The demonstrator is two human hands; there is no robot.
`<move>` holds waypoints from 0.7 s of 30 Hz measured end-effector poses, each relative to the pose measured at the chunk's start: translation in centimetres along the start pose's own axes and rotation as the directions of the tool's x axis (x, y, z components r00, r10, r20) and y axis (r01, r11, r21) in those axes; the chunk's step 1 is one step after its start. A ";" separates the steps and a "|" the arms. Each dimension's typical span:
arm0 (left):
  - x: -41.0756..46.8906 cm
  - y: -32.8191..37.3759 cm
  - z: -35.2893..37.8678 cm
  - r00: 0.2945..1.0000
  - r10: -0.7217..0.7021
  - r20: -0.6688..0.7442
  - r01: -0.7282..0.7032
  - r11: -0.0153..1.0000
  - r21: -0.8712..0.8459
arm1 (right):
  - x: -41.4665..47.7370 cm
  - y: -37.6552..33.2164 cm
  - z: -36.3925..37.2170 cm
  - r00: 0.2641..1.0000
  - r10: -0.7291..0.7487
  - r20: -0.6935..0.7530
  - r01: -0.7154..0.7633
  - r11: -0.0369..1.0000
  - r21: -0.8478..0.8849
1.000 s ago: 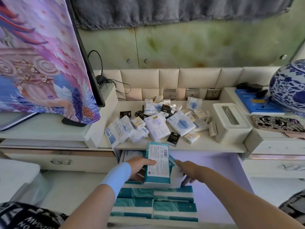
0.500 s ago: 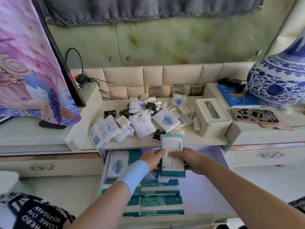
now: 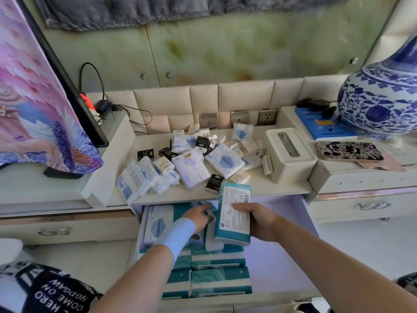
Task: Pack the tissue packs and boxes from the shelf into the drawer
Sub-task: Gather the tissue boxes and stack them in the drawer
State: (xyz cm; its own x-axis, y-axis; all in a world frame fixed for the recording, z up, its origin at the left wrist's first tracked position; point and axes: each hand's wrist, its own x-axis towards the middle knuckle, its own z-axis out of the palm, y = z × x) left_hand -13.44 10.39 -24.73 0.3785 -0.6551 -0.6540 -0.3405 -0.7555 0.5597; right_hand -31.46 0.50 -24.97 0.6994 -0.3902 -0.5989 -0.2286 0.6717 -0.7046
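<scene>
Status: right hand (image 3: 259, 222) grips the teal-and-white plastic-wrapped tissue pack (image 3: 233, 213) by its long edge, thumb on the label face, above the open white drawer (image 3: 277, 267). The left hand (image 3: 198, 216) is down among the stacked teal packs (image 3: 216, 258) in the drawer; whether it grips or only touches, can't tell. The pack looks light, squashy, with slick film, so clamp across the width, not the corners. Small mixed packs (image 3: 191, 168) lie on the cream shelf (image 3: 259, 190).

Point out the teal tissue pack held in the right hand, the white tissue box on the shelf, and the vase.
teal tissue pack (image 3: 233, 201): head view, printed label face.
white tissue box (image 3: 293, 171): head view, front wall.
vase (image 3: 379, 105): head view, patterned belly.
</scene>
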 end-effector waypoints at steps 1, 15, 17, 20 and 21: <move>0.0 -0.1 0.0 1.000 -0.013 0.011 0.013 1.000 -0.025 | 0.2 -0.1 0.0 1.000 0.016 -0.017 -0.016 1.000 0.003; 0.0 0.2 0.3 0.997 -0.036 -0.065 0.043 0.994 0.101 | 0.7 -0.9 -1.3 0.776 -0.231 -0.587 -0.495 0.355 -0.793; 0.0 0.3 0.4 0.995 -0.048 -0.087 0.054 0.996 0.069 | 1.2 0.6 -0.6 0.772 -0.307 -0.556 -0.477 0.298 -0.827; 0.1 0.0 0.3 0.983 -0.047 -0.180 0.048 0.999 0.002 | 2.6 2.5 0.0 0.774 -0.327 -0.542 -0.421 0.374 -0.827; 0.0 -0.1 0.2 0.978 -0.039 -0.205 0.038 0.999 -0.007 | 3.0 2.8 0.0 0.786 -0.321 -0.528 -0.403 0.381 -0.832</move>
State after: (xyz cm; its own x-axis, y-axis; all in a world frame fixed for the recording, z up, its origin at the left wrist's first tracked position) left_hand -13.59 10.44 -24.92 0.5597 -0.6137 -0.5570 -0.3201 -0.7800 0.5377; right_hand -29.94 1.19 -28.71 0.2653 -0.8550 -0.4457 -0.9326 -0.1102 -0.3438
